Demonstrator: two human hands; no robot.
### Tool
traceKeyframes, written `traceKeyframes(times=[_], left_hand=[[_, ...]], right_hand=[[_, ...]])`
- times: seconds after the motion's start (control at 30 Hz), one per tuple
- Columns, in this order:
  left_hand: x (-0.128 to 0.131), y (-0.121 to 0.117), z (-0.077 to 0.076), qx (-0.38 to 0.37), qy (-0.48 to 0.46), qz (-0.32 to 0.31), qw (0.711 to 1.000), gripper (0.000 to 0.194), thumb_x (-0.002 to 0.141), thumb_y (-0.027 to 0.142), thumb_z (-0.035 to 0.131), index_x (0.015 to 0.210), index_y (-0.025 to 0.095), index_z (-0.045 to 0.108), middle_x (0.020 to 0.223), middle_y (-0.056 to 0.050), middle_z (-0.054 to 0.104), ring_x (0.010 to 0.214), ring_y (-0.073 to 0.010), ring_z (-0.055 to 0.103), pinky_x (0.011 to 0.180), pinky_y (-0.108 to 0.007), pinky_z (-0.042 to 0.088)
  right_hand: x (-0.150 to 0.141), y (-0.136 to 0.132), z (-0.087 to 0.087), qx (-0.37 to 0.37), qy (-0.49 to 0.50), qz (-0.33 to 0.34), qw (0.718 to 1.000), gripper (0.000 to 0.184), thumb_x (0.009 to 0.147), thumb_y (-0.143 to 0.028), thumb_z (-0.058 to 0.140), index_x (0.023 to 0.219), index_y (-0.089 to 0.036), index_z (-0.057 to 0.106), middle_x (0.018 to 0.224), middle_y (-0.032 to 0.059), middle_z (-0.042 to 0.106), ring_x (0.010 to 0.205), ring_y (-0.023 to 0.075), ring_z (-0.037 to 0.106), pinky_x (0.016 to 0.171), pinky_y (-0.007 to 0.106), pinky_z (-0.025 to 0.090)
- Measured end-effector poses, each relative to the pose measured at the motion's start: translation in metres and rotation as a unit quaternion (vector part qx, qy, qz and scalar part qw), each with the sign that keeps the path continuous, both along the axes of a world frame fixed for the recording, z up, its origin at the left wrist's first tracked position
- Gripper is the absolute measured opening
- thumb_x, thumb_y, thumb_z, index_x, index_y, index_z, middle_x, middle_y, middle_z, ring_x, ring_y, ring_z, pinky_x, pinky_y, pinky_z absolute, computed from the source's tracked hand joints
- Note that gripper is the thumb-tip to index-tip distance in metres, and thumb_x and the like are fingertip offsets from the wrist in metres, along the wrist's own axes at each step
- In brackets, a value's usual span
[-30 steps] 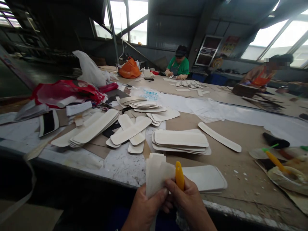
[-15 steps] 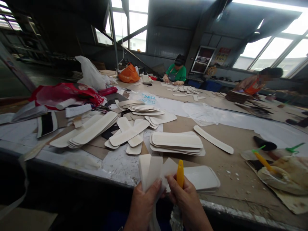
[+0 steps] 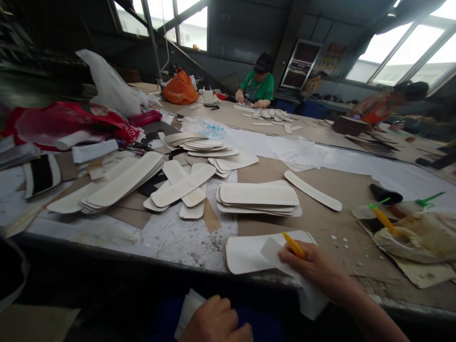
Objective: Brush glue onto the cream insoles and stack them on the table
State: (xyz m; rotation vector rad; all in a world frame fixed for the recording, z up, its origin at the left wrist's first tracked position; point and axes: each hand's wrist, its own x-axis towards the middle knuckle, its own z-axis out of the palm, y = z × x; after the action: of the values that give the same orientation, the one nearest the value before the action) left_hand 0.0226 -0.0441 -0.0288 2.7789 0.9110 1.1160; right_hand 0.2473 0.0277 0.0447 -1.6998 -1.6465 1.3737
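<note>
My right hand [image 3: 312, 267] reaches over the table's front edge, closed on a yellow tool [image 3: 294, 245] and a thin white sheet [image 3: 275, 255] that it lays onto a low stack of white rounded pieces [image 3: 245, 251]. My left hand [image 3: 217, 324] stays low in front of the table edge, its fingers curled round a bundle of white sheets [image 3: 188, 308]. Behind the near stack lies another stack of long white rounded strips [image 3: 257, 198], with a single strip [image 3: 312, 191] to its right.
More strip piles [image 3: 121, 183] cover the left of the table [image 3: 178, 242], beside a red bag [image 3: 67, 124] and a white bag [image 3: 109, 85]. Glue-stained paper with yellow and green brushes [image 3: 383, 219] lies at the right. Two people [image 3: 259, 85] work at the far side.
My hands have parted. The right one moved forward onto the near stack with the yellow tool and a white sheet. The left one dropped low with the bundle.
</note>
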Motion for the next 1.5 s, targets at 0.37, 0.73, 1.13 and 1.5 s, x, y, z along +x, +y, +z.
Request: traceKeyframes(times=[0.37,0.73,1.13,1.5], left_hand=[[-0.010,0.018,-0.018,-0.020,-0.078,0.112,0.990,0.011,0.077,0.012,0.057,0.076,0.021,0.064,0.110,-0.007,0.059,0.105,-0.0224,0.048,0.089,-0.035,0.042],[-0.020,0.028,-0.014,-0.098,-0.002,0.082,0.992,0.022,0.084,0.013,0.041,0.081,0.018,0.062,0.118,-0.012,0.057,0.114,-0.0264,0.044,0.092,-0.042,0.041],[-0.028,0.034,-0.026,-0.083,0.018,0.069,0.994,0.021,0.082,0.012,0.041,0.086,0.016,0.061,0.112,-0.014,0.061,0.105,-0.0271,0.050,0.087,-0.039,0.045],[-0.029,0.034,-0.033,-0.058,0.015,0.056,0.997,0.031,0.088,0.012,0.029,0.085,0.016,0.060,0.114,-0.013,0.059,0.107,-0.0279,0.048,0.086,-0.039,0.041]], right_hand=[[-0.049,0.051,-0.009,-0.071,-0.130,0.234,0.961,0.029,0.070,-0.038,0.056,0.054,-0.017,0.045,0.049,-0.0070,0.035,0.048,0.0072,0.029,0.043,0.021,0.021],[-0.058,0.059,-0.020,0.016,-0.246,0.305,0.920,0.021,0.072,-0.034,0.058,0.065,-0.016,0.065,0.052,0.0000,0.056,0.046,0.0104,0.043,0.044,0.022,0.024],[-0.017,0.038,0.014,0.035,-0.389,0.301,0.870,0.018,0.076,-0.034,0.057,0.083,-0.020,0.066,0.078,0.0078,0.068,0.073,0.0223,0.061,0.059,0.026,0.036],[0.044,0.025,0.007,0.051,-0.526,0.136,0.838,0.016,0.085,-0.023,0.040,0.086,-0.019,0.056,0.088,0.0086,0.066,0.083,0.0225,0.060,0.066,0.028,0.038]])
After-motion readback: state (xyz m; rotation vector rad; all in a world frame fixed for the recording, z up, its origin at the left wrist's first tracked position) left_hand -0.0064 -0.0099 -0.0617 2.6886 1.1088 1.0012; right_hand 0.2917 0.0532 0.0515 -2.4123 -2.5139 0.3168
